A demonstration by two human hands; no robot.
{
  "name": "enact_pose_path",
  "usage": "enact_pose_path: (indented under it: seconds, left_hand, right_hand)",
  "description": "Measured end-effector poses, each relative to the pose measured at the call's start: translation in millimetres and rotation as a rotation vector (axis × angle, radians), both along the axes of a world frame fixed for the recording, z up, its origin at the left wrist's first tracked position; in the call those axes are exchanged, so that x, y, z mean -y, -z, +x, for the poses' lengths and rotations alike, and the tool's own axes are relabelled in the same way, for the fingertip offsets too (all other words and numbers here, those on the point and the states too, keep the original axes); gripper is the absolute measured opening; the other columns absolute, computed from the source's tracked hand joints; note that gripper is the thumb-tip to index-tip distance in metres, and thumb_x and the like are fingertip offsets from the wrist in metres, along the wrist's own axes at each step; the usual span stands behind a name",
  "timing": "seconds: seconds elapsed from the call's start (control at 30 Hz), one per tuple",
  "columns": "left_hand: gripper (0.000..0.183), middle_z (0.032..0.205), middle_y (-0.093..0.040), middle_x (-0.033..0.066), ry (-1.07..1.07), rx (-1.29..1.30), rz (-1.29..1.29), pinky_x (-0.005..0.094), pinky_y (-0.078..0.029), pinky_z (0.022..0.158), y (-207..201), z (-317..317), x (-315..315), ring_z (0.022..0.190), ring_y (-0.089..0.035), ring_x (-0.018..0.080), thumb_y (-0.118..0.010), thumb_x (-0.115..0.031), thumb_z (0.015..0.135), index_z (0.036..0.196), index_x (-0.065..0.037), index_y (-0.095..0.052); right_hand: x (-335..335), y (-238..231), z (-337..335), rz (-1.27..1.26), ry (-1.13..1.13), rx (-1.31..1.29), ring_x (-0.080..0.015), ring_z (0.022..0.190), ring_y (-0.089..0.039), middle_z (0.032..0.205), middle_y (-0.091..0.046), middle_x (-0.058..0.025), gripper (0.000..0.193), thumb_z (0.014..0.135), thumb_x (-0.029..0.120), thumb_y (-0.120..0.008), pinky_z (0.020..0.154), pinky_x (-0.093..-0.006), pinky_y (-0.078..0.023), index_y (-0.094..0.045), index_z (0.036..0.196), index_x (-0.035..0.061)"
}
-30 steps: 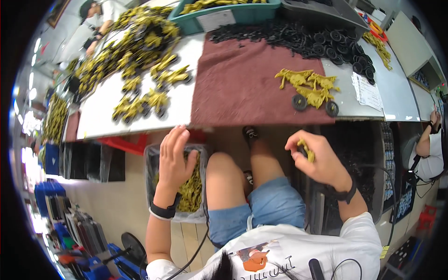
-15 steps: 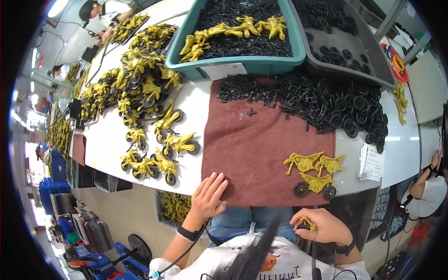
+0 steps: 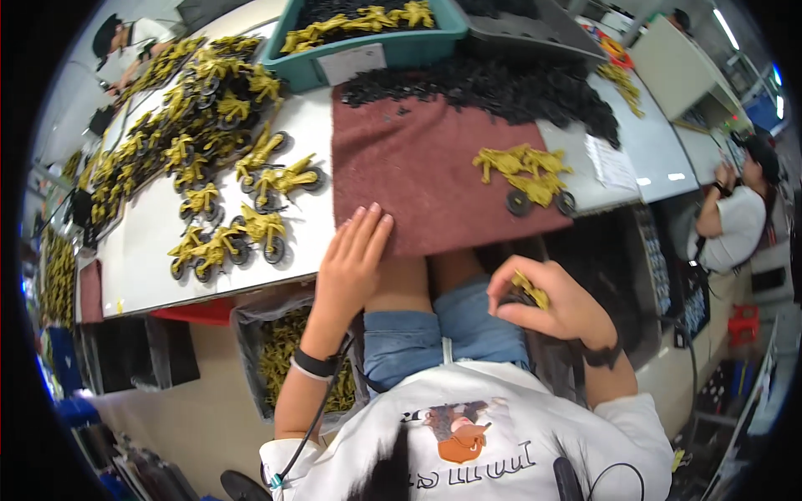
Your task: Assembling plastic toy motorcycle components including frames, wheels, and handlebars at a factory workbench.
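Note:
My left hand [image 3: 355, 250] lies flat, fingers stretched out, on the front left edge of a brown-red cloth [image 3: 409, 175]. Below the cloth's right front corner, above my lap, my right hand [image 3: 560, 305] is closed round a yellow toy motorcycle part [image 3: 530, 290], mostly hidden by the fingers. On the cloth's right side lie yellow motorcycle bodies [image 3: 501, 160] without wheels. Just in front of them is a yellow body with two black wheels [image 3: 539, 190]. Several yellow toy motorcycles with black wheels [image 3: 215, 250] rest on the white table left of the cloth.
A teal bin [image 3: 368, 54] holds black parts and yellow pieces; a grey bin [image 3: 535, 35] adjoins it. Black parts [image 3: 493, 92] are heaped along the cloth's far edge. A yellow heap [image 3: 200, 100] covers the table's left. Under the table is a lined bin [image 3: 292, 359]. Other people sit nearby.
The view has tilted, so the table appears higher and my lap shows more. My left hand stays flat on the cloth edge. My right hand still holds the yellow part, now turned somewhat differently.

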State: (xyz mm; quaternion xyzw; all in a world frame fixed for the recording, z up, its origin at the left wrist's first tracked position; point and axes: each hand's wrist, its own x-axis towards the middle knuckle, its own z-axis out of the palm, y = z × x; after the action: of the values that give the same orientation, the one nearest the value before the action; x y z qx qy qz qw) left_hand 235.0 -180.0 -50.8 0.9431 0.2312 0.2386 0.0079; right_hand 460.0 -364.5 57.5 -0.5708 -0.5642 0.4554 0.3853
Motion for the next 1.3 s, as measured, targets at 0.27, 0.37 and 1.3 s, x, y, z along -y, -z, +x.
enact_pose_path:
  seconds: [0.27, 0.37, 1.3]
  left_hand:
    - [0.061, 0.141, -0.048, 0.0126, 0.109, -0.132, -0.147, 0.0426, -0.037, 0.109, -24, 15, -15, 0.129, -0.046, 0.0289, -0.060, -0.002, 0.073, 0.133, -0.011, -0.053]
    - [0.051, 0.138, -0.051, 0.0155, 0.034, -0.216, -0.201, 0.0468, -0.038, 0.108, -19, 9, -13, 0.127, -0.049, 0.0319, -0.054, -0.004, 0.078, 0.128, -0.012, -0.058]
    - [0.079, 0.143, -0.043, 0.0157, 0.133, -0.016, -0.495, 0.0462, -0.033, 0.110, -40, -1, -20, 0.132, -0.041, 0.0357, -0.081, -0.022, 0.063, 0.134, -0.007, -0.048]
  right_hand:
    - [-37, 33, 11, -0.058, 0.061, -0.076, -0.0137, 0.075, -0.060, 0.081, -0.064, -0.0082, 0.015, 0.083, 0.007, -0.063, 0.070, -0.0277, -0.048, -0.056, 0.094, -0.0002]
    - [-69, 38, 20, -0.120, -0.103, -0.190, -0.0207, 0.073, -0.062, 0.080, -0.063, -0.0098, 0.014, 0.083, 0.007, -0.060, 0.069, -0.0318, -0.048, -0.055, 0.094, 0.0004]
    - [-118, 41, 5, 0.029, 0.221, -0.325, -0.0109, 0.088, -0.061, 0.088, -0.062, -0.0044, 0.021, 0.080, 0.006, -0.070, 0.075, -0.0255, -0.048, -0.055, 0.094, 0.0015]
